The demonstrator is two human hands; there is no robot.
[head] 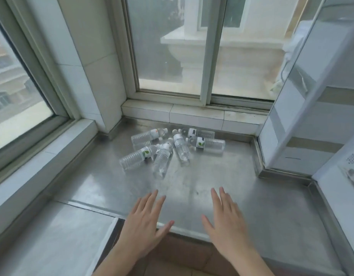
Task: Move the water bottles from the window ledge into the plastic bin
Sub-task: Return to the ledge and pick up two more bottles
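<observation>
Several clear water bottles [163, 156] lie on their sides in a loose pile on the steel window ledge [222, 186], close to the window. One bottle with a green leaf label [139, 156] lies at the left of the pile. Another bottle [209, 144] rests at the right. My left hand [145, 222] hovers over the ledge's front edge, palm down, fingers spread, holding nothing. My right hand [225, 220] is beside it, also flat and empty. Both hands are well short of the bottles. No plastic bin is in view.
A sliding window [206, 56] rises behind the ledge, with a tiled step [192, 116] under it. A second window [12, 86] stands at the left. A pale blue metal ladder frame [303, 108] blocks the right side. Brown floor tiles [182, 259] show below.
</observation>
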